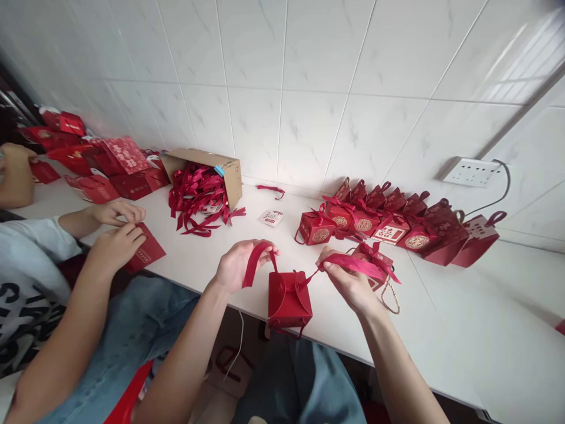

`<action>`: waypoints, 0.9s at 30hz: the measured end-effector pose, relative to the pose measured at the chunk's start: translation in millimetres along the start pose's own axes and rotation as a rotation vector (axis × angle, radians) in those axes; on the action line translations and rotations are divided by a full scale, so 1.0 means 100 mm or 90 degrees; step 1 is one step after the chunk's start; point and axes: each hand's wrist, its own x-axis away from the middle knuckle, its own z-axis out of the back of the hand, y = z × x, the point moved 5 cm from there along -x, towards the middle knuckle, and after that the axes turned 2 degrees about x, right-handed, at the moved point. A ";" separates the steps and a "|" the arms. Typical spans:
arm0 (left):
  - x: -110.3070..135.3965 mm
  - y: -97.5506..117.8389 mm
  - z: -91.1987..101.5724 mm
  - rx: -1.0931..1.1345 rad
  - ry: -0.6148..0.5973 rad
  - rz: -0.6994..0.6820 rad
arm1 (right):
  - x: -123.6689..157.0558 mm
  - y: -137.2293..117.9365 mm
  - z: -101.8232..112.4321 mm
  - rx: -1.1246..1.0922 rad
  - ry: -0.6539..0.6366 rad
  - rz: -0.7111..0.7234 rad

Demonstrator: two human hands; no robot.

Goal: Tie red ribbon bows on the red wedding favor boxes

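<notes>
At the table's front edge stands a small red gift box (289,303) with curved top flaps and a cord handle hanging at its front. A dark red ribbon (252,268) runs through its top. My left hand (236,265) pinches one end of the ribbon, which droops over the fingers. The other end is held by my right hand (346,277), its tail stretching to the right. Both ribbon ends rise from the box top, and no bow shows there. Just behind my right hand sits another red box (373,259) with a bow and a twisted rope handle.
A cardboard box (236,182) spills red ribbons onto the white table (445,312). Finished-looking red boxes (364,221) line the wall at right, below a power strip (472,172). At left, a co-worker's hands (117,235) hold a red bag (150,247); more red bags (126,156) are piled behind.
</notes>
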 end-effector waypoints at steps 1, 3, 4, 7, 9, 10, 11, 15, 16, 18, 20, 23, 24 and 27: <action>-0.01 0.01 -0.02 0.003 0.006 -0.006 | -0.04 -0.04 -0.03 0.002 -0.002 0.016; -0.04 0.03 -0.06 0.008 0.010 -0.018 | -0.11 -0.12 -0.11 0.010 -0.013 0.028; -0.05 0.04 -0.08 0.006 0.011 -0.029 | -0.14 -0.15 -0.15 0.024 -0.016 0.026; -0.08 0.07 -0.13 -0.017 0.030 -0.069 | -0.20 -0.20 -0.25 0.056 0.002 0.006; -0.09 0.08 -0.18 -0.040 0.042 -0.098 | -0.23 -0.20 -0.30 0.044 0.016 0.004; -0.09 0.08 -0.21 -0.054 0.045 -0.110 | -0.23 -0.19 -0.33 0.029 0.016 -0.002; -0.08 0.08 -0.24 -0.073 0.047 -0.120 | -0.24 -0.17 -0.36 0.012 0.010 -0.014; -0.03 0.09 -0.34 -0.172 0.055 -0.150 | -0.23 -0.11 -0.45 -0.025 -0.016 -0.066; -0.02 0.10 -0.36 -0.193 0.059 -0.159 | -0.23 -0.12 -0.45 -0.023 -0.012 -0.060; -0.01 0.13 -0.39 -0.226 0.067 -0.178 | -0.23 -0.16 -0.43 -0.018 0.010 -0.021; -0.01 0.16 -0.41 -0.256 0.081 -0.194 | -0.24 -0.21 -0.40 -0.022 0.038 0.026; -0.01 0.18 -0.42 -0.303 0.102 -0.199 | -0.27 -0.22 -0.35 -0.040 0.068 0.050; 0.00 0.19 -0.43 -0.319 0.106 -0.197 | -0.28 -0.22 -0.33 -0.048 0.077 0.047; 0.01 0.18 -0.50 -0.367 0.099 -0.183 | -0.31 -0.22 -0.30 -0.068 0.104 0.043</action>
